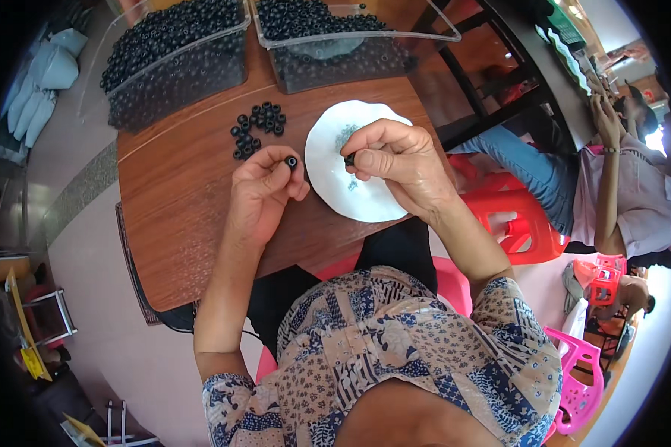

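Note:
Over the table, my left hand (261, 190) is closed, pinching a small black ring-shaped piece (291, 161) with a hole through its middle. My right hand (402, 160) is above a white plate (358, 203) with a wavy rim and a faint printed pattern. Its thumb and forefinger pinch a small black piece (349, 159), mostly hidden by the fingers. The two hands are apart. A loose cluster of similar black ring-shaped pieces (259, 125) lies on the wooden table beyond my left hand.
Two clear plastic tubs (179, 78) (335, 63) full of black pieces stand along the table's far edge. At right are a red plastic stool (518, 223) and another person (611, 171) seated at a dark table. A pink plastic chair (581, 380) is at lower right.

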A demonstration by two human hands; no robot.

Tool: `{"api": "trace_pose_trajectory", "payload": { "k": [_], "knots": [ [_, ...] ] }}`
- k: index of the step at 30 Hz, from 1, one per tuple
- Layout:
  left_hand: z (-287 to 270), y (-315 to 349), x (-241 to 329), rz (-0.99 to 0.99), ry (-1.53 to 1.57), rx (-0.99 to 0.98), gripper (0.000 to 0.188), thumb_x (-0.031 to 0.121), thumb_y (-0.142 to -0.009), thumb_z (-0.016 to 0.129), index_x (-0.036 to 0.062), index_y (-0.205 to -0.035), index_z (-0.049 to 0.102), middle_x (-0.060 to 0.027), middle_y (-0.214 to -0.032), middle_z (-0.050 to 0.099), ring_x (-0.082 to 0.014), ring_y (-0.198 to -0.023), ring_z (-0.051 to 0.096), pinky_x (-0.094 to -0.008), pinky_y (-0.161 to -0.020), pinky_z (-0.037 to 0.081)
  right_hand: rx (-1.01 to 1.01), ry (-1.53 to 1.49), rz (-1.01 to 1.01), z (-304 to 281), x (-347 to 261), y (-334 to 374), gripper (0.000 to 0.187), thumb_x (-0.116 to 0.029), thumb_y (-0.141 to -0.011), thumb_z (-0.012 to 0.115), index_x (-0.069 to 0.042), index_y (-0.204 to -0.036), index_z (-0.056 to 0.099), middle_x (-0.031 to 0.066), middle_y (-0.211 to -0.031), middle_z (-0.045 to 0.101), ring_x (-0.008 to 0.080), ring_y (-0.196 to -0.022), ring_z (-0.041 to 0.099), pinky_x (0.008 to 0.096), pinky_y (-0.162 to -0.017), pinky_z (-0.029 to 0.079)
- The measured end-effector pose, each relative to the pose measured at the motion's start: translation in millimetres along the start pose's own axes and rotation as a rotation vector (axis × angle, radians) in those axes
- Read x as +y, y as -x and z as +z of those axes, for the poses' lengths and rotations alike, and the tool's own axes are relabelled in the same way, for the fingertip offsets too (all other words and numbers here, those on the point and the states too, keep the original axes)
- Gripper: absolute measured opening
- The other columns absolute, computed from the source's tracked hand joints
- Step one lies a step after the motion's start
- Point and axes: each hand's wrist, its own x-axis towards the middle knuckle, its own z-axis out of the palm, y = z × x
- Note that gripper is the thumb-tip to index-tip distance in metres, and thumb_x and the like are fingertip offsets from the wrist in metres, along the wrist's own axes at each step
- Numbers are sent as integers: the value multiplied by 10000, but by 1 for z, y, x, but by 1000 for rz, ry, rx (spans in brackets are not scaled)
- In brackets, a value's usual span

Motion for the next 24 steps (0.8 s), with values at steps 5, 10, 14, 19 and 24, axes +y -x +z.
{"api": "trace_pose_trajectory", "payload": {
  "k": [5, 10, 14, 19, 24],
  "knots": [
    [15, 17, -12, -58, 20, 24, 167, 60, -866, 587, -52, -990, 580, -112, -804, 607, -164, -646, 542, -298, -638, 439, 8, 95, -45, 4, 15, 7, 142, 15, -806, 652, 42, -945, 643, 99, -879, 652, 129, -786, 613, 248, -737, 498],
    [27, 28, -25, -33, 116, 29, 166, 57, -879, 576, -53, -1003, 580, -103, -802, 618, -151, -648, 557, -292, -639, 446, 18, 150, -47, 11, 24, 12, 137, 22, -813, 648, 27, -950, 653, 57, -867, 659, 108, -797, 620, 240, -731, 505],
    [29, 35, -30, -43, 116, 56, 213, 118, -869, 610, -23, -1026, 577, -85, -800, 591, -144, -658, 513, -301, -636, 406, 46, 180, -60, 22, 19, 15, 146, 58, -782, 658, 37, -926, 652, 81, -900, 650, 110, -792, 615, 223, -728, 495],
    [29, 37, -35, -38, 182, 79, 162, 46, -877, 587, -51, -1006, 578, -104, -796, 622, -140, -645, 563, -271, -627, 465, 32, 405, -128, 24, 18, 20, 150, 70, -750, 674, 26, -893, 660, 69, -881, 645, 120, -817, 598, 242, -744, 474],
    [33, 40, -39, -4, 155, 117, 166, 52, -876, 596, -52, -1004, 579, -93, -776, 619, -138, -643, 572, -253, -617, 475, 37, 523, -179, 23, 22, 22, 143, 82, -729, 681, 18, -856, 669, 78, -866, 643, 152, -835, 591, 269, -767, 462]
  ]
}}
